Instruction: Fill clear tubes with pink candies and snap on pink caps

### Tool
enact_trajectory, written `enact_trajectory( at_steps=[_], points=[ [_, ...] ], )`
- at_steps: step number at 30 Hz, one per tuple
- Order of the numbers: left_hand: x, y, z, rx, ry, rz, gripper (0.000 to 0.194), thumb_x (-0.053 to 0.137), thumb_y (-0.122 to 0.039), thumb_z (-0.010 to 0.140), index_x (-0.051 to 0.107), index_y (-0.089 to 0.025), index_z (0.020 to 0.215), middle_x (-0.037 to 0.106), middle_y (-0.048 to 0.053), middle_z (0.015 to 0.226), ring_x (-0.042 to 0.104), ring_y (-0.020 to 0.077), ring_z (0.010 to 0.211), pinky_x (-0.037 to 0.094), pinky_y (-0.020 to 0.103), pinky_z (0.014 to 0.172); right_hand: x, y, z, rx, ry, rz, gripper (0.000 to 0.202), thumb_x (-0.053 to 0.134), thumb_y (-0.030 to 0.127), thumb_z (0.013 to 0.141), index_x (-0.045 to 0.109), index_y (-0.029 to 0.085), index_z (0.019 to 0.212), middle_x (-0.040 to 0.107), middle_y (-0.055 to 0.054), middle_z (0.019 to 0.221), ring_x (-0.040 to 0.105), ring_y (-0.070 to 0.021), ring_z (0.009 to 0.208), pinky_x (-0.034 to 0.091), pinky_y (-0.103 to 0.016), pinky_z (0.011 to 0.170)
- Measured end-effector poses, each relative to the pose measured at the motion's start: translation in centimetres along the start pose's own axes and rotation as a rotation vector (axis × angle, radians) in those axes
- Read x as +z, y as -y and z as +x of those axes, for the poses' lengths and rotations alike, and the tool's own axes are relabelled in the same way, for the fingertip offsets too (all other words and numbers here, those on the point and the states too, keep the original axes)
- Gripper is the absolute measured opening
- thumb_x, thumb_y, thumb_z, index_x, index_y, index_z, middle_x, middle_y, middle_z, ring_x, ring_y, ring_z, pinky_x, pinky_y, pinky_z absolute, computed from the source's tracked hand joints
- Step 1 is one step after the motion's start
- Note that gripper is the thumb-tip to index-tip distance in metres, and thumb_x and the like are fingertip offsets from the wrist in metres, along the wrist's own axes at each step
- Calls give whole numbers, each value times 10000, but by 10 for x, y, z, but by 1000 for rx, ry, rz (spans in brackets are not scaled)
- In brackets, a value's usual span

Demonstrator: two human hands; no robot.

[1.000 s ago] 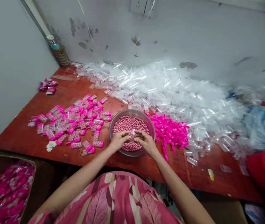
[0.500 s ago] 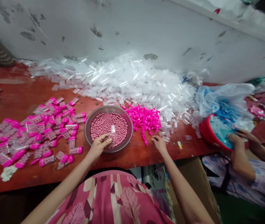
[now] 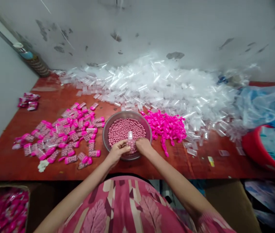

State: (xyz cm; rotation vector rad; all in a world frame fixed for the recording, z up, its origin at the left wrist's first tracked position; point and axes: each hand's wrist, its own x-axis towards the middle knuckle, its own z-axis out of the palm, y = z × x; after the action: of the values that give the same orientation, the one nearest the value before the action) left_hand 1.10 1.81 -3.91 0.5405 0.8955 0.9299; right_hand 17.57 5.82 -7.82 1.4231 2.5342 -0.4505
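Over the front of a metal bowl [image 3: 105, 132] of pink beads [image 3: 120, 127], my left hand [image 3: 118, 151] pinches a small clear container [image 3: 130, 137] with beads in its lower part. Close to the container's right side, my right hand [image 3: 143, 146] is over the bowl with its fingers curled down; what they hold, if anything, is hidden. Bright pink caps [image 3: 167, 126] lie heaped right of the bowl. Left of it, filled containers with pink caps [image 3: 64, 132] are piled on the red table [image 3: 161, 166].
Clear empty containers [image 3: 152, 81] form a long heap along the wall. A red tub [image 3: 256, 145] and a blue-tinted plastic bag [image 3: 256, 100] are at the right. Pink packets [image 3: 28, 101] lie at the far left, above an open box [image 3: 29, 207] below the table edge.
My right hand has moved left from beside the pink caps to the bowl, next to the container. The view has shifted left, so the co-worker's hands are out of sight.
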Motion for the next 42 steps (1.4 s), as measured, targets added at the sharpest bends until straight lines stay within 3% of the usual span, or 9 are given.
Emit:
enact_trajectory(
  at_steps=[6,14,19,24,31,34,36,38,42],
  points=[
    [-14,-2,-3,69,-46,-170,333,679,-168,615,602,-152,939,629,38,857,591,133,746,490,277,706,22,14,26,-87,150,-78,275,369,100,805,643,89,823,659,-158,801,619,-213,765,448,-281,652],
    [-22,0,-1,148,-51,-205,275,665,-159,633,616,-153,903,622,33,864,583,139,805,461,300,780,17,17,28,-57,153,-61,191,459,143,763,643,105,730,659,-133,732,616,-209,741,438,-277,657],
    [-32,6,6,191,-147,-8,314,669,-195,623,624,-153,932,638,33,870,579,140,803,449,288,785,-8,7,14,36,-26,50,267,368,283,845,582,165,954,621,-91,946,575,-169,851,436,-254,681],
    [-34,8,11,184,-109,232,312,663,-229,622,642,-161,926,657,39,897,582,169,847,438,292,802,-39,16,-11,-71,-469,657,229,408,309,842,572,181,938,615,-46,894,557,-126,823,442,-223,690],
    [-28,11,12,144,-64,409,337,652,-252,635,637,-190,966,657,46,961,572,203,934,423,322,859,-43,31,-33,-114,-463,659,267,410,239,839,558,234,1061,614,-32,1002,537,-130,939,403,-263,840],
    [-26,10,10,117,-76,350,340,653,-274,637,634,-181,964,658,51,954,591,201,897,442,325,840,-29,7,-43,56,-566,775,260,402,272,837,579,209,1016,621,-42,992,559,-134,911,426,-262,811],
    [-24,7,8,130,-94,303,326,643,-284,653,631,-178,961,659,51,946,602,193,867,454,317,822,-15,-23,-48,337,-592,759,298,358,301,844,579,180,1003,631,-55,958,576,-142,864,442,-264,767],
    [-19,4,6,153,-93,326,299,640,-278,660,637,-178,942,661,51,927,603,188,851,463,302,801,1,-55,-49,663,-508,632,341,311,308,845,575,162,1005,639,-63,928,581,-149,833,442,-267,744],
    [-7,-1,4,160,-42,423,259,627,-267,675,648,-178,918,663,52,905,597,190,851,460,297,798,32,-101,-34,853,-382,550,300,391,294,784,621,123,872,644,-117,842,586,-212,813,422,-333,747]
  ],
)
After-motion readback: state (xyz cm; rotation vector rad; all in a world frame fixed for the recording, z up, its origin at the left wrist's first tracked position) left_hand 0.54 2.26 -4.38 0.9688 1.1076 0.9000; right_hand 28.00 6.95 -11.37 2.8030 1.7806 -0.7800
